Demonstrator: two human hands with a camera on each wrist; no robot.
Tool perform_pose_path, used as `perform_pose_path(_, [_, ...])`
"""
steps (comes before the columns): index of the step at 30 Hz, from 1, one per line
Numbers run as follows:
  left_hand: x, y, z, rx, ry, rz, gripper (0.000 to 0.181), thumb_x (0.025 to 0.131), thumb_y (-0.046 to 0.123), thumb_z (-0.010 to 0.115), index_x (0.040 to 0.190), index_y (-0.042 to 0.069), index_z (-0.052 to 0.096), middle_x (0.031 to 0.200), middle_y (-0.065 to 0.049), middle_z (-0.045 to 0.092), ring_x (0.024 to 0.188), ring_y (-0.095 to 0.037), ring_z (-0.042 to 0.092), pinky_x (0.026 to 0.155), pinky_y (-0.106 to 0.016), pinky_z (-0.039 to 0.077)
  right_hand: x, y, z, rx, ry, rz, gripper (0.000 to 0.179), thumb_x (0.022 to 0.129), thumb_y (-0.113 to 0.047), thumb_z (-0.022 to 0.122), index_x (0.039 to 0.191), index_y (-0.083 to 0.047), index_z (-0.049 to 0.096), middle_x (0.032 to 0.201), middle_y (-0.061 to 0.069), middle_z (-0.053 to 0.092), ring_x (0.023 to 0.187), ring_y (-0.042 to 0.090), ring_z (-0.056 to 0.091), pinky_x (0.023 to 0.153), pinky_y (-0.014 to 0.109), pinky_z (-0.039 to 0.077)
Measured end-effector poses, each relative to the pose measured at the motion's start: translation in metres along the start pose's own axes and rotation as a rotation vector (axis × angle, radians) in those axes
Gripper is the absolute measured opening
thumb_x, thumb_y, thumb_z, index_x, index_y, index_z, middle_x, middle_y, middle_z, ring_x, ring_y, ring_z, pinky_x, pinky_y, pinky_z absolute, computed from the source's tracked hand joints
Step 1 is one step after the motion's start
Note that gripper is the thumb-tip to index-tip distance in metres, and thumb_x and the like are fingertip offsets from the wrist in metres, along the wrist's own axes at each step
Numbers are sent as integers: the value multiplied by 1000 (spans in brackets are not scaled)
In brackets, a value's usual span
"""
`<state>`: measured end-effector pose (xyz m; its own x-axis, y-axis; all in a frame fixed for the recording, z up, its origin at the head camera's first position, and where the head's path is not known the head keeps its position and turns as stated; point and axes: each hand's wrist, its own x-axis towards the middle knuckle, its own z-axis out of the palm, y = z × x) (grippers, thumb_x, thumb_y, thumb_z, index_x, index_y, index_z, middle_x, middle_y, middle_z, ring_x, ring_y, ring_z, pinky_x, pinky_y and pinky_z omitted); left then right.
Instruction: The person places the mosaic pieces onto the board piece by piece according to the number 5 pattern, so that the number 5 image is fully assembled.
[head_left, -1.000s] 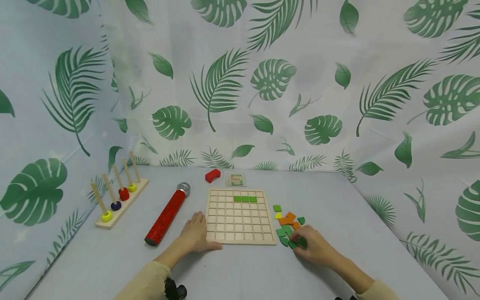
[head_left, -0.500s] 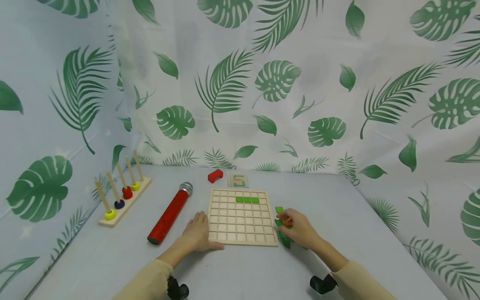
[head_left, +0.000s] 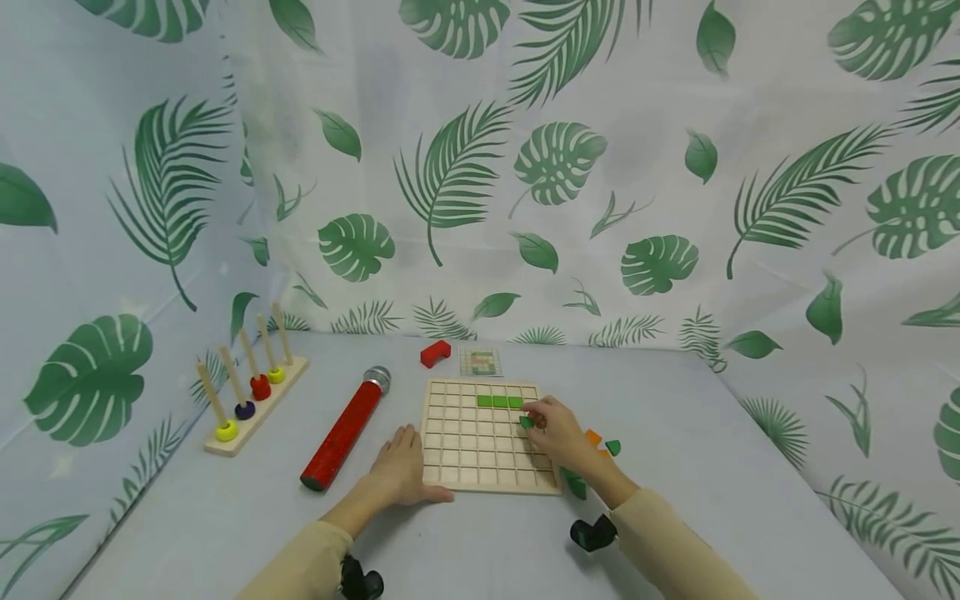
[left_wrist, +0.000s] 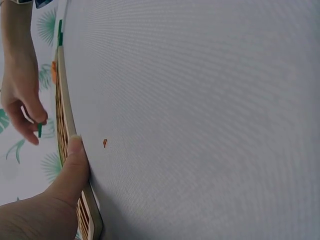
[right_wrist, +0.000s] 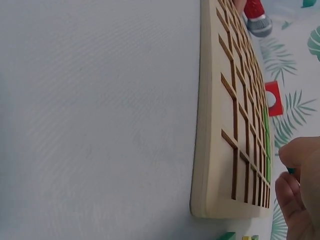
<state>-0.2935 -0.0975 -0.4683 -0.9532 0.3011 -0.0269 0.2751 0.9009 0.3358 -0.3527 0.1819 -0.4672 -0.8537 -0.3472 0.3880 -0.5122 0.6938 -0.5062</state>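
Observation:
A wooden grid board [head_left: 468, 457] lies in the middle of the table, with three bright green square tiles [head_left: 497, 402] side by side in an upper row. My left hand [head_left: 397, 473] rests against the board's left edge, fingers extended; its thumb [left_wrist: 75, 162] lies along the near edge. Over the board's right part, my right hand [head_left: 558, 433] pinches a small dark green piece [head_left: 527, 422] between thumb and fingers, just below the rightmost tile. In the left wrist view this green piece [left_wrist: 40, 130] hangs upright from the fingertips. Its full outline is partly covered.
Loose green pieces [head_left: 574, 483] and orange pieces [head_left: 593, 437] lie right of the board, partly behind my right arm. A pattern card [head_left: 480, 362] and a red block [head_left: 435, 353] sit behind it. Left are a red toy microphone [head_left: 345, 433] and a peg stand [head_left: 258, 408] with rings.
My right hand has moved from the loose pieces up and left over the board, carrying a green piece. My left hand stays at the board's edge. The head view has shifted slightly.

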Motion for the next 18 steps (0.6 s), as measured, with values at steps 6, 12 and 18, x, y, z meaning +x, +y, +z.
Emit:
perform_pose_path(6, [-1, 0, -1, 8, -9, 2, 115, 66, 61, 75, 136, -18, 30, 143, -31, 29, 134, -43, 27, 107, -53, 27, 6, -1, 6, 15, -15, 26, 28, 79, 7, 63, 107, 4, 67, 95, 10, 51, 75, 14, 51, 64, 25, 49])
perform_pose_path(12, [-1, 0, -1, 9, -15, -8, 114, 66, 61, 76, 136, -17, 30, 143, -30, 30, 134, -42, 27, 107, -53, 27, 20, 0, 15, 1, -18, 9, 24, 83, -5, 70, 104, 5, 66, 89, 7, 51, 73, 13, 50, 63, 25, 48])
perform_pose_path(18, [0, 1, -2, 11, -9, -5, 113, 66, 60, 76, 136, -17, 31, 142, -29, 30, 133, -42, 27, 106, -54, 28, 39, -9, 26, -67, -2, 38, 29, 84, -19, 73, 102, 3, 68, 87, 6, 53, 76, 17, 50, 67, 32, 47])
